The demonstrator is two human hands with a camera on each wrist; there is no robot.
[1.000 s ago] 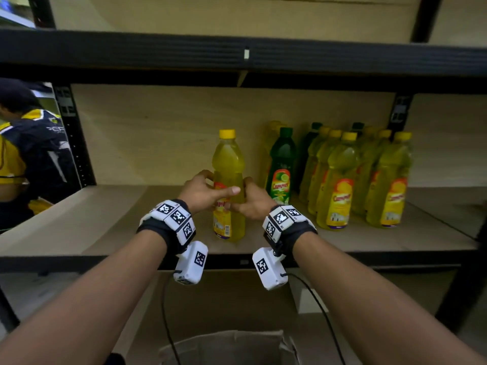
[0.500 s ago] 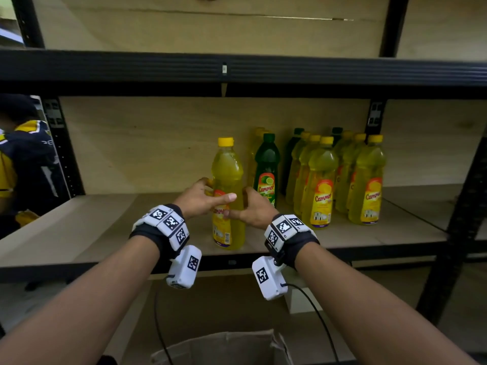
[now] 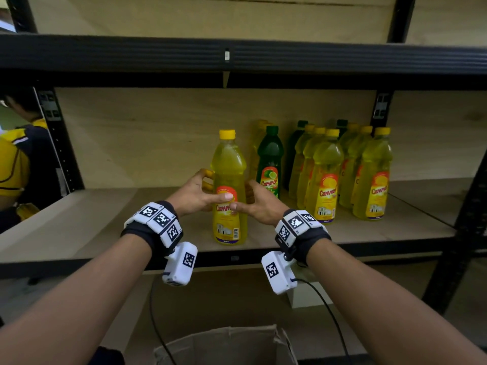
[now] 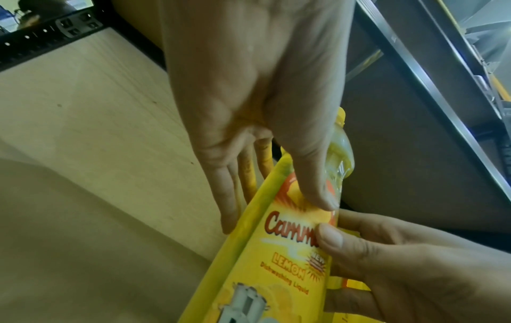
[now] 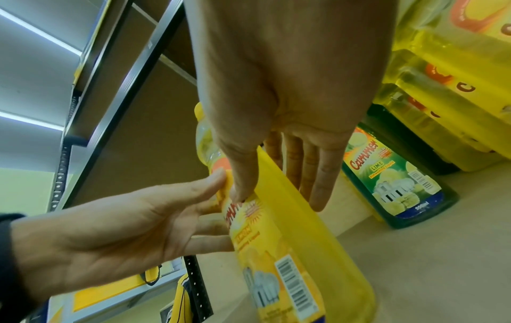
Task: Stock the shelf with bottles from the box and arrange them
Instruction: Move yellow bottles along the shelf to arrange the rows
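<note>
A yellow lemon dish-liquid bottle [image 3: 228, 164] stands upright near the front edge of the wooden shelf [image 3: 105, 227]. My left hand [image 3: 210, 188] holds it from the left, with the thumb on the front label and the fingers along its far side. My right hand [image 3: 243, 197] holds it from the right the same way. The left wrist view shows the bottle [image 4: 287, 257] with both thumbs on the label. In the right wrist view the bottle [image 5: 290, 240] has my fingers lying straight along its side.
A green lime bottle [image 3: 270, 159] stands just right of and behind the held one. Further right are rows of several yellow bottles [image 3: 326, 175]. An open cardboard box [image 3: 226, 346] sits below. A person [image 3: 15, 159] is at far left, beyond the rack. The upper shelf beam [image 3: 237, 56] hangs overhead.
Both hands stay around the yellow bottle, which stands at the same spot on the shelf. Only my head view has shifted a little.
</note>
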